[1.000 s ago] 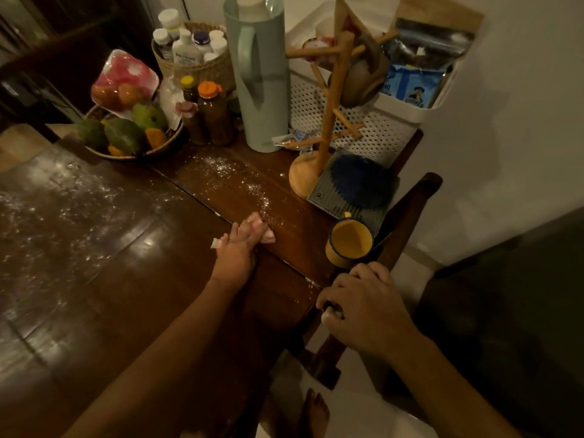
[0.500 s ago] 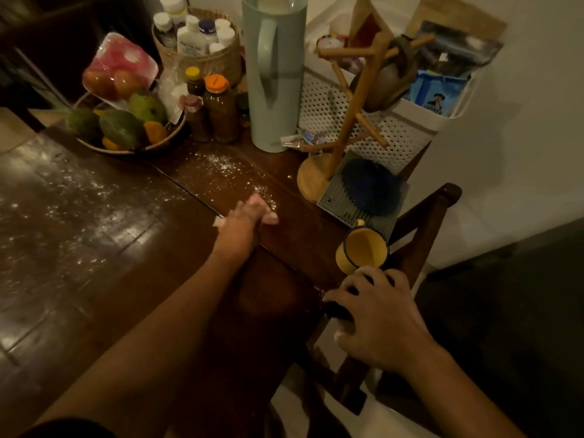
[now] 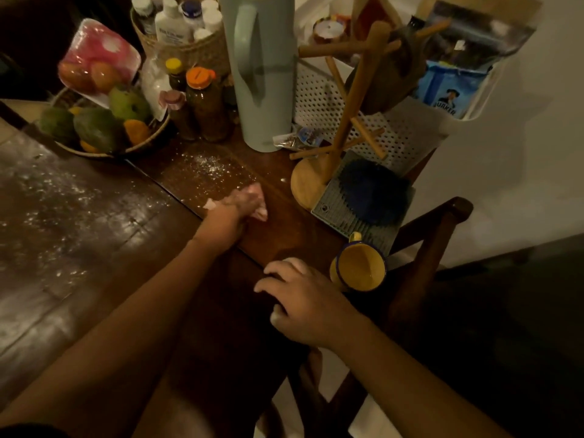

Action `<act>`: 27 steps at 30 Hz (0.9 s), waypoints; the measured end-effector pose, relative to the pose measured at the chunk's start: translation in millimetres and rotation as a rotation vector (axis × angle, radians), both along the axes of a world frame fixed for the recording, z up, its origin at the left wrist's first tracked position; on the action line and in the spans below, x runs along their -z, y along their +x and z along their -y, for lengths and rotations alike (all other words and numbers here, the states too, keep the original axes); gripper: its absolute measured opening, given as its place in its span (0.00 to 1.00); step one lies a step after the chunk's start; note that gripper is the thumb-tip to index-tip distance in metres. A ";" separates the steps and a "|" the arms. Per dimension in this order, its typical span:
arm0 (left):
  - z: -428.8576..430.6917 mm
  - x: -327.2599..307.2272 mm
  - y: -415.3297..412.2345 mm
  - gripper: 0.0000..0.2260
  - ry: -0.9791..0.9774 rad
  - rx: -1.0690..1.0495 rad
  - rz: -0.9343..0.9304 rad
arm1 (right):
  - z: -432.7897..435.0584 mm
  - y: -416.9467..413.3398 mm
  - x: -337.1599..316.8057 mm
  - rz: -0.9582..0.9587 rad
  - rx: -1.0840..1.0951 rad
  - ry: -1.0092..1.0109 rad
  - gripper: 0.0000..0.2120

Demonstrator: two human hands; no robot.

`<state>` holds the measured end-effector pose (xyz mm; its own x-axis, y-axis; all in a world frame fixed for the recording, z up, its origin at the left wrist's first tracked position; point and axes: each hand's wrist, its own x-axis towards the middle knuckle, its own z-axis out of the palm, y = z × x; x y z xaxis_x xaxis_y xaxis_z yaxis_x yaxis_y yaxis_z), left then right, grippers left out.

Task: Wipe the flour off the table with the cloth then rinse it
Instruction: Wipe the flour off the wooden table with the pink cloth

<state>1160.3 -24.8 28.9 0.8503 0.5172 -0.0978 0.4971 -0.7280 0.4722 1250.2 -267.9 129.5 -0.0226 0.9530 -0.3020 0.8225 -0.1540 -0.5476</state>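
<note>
Here my left hand (image 3: pixel 234 207) grips the cloth (image 3: pixel 261 213), soft and light so I judge best bunched under the palm, beside the flour (image 3: pixel 207 165) toward the table's (image 3: pixel 94 248) right edge; my right hand (image 3: pixel 305 300) rests spread, empty.

— What does the dark wooden table (image 3: pixel 94 248) carry?
— Flour (image 3: pixel 208 162), thin across the left planks and thicker in front of the jars (image 3: pixel 205 105). A pink cloth (image 3: pixel 259 213) lies at the flour's near edge, gripped by the left hand (image 3: pixel 232 207). The right hand (image 3: pixel 303 298) rests beside a yellow enamel mug (image 3: pixel 358 267).
— And along the back?
— A fruit basket (image 3: pixel 148 142), a tall pale-green jug (image 3: pixel 262 74), a wooden mug tree (image 3: pixel 308 181), a white perforated basket (image 3: pixel 319 102), and a ribbed grey mat (image 3: pixel 335 213) just beside the tree's base.
</note>
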 end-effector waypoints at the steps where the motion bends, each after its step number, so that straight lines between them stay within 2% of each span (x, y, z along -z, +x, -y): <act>1: -11.4 1.6 2.9 0.29 0.016 -0.102 -0.030 | -12.6 -0.1 9.3 -0.012 0.007 -0.061 0.24; 4: -28.0 -1.4 21.8 0.27 0.018 -0.347 -0.052 | -48.4 4.7 38.0 0.036 0.098 -0.237 0.31; 6: -20.5 -1.9 37.8 0.26 0.053 -0.380 -0.015 | -61.5 6.2 59.3 0.075 0.206 -0.207 0.35; 9: 7.1 -0.8 50.9 0.28 0.052 -0.131 0.069 | -61.3 3.7 90.8 0.125 0.300 -0.050 0.35; 11: 6.3 -1.4 50.4 0.30 0.021 -0.010 0.034 | -57.7 1.1 102.2 0.164 0.354 0.040 0.35; 16: -18.9 -7.3 81.1 0.28 0.060 -0.117 -0.028 | -52.4 -7.3 110.0 0.284 0.410 0.178 0.33; 18: -16.3 -8.0 97.3 0.26 0.060 -0.070 -0.024 | -52.5 -7.6 112.4 0.302 0.415 0.223 0.32; 20: -17.6 -3.4 97.2 0.23 0.058 0.054 0.001 | -53.8 -6.5 113.7 0.309 0.407 0.193 0.32; 23: -32.4 -5.9 72.1 0.21 -0.042 0.143 -0.004 | -55.2 -6.6 114.1 0.335 0.386 0.142 0.33; 27: -57.8 -7.4 56.2 0.24 -0.073 0.094 -0.042 | -57.1 -6.8 114.0 0.343 0.413 0.142 0.35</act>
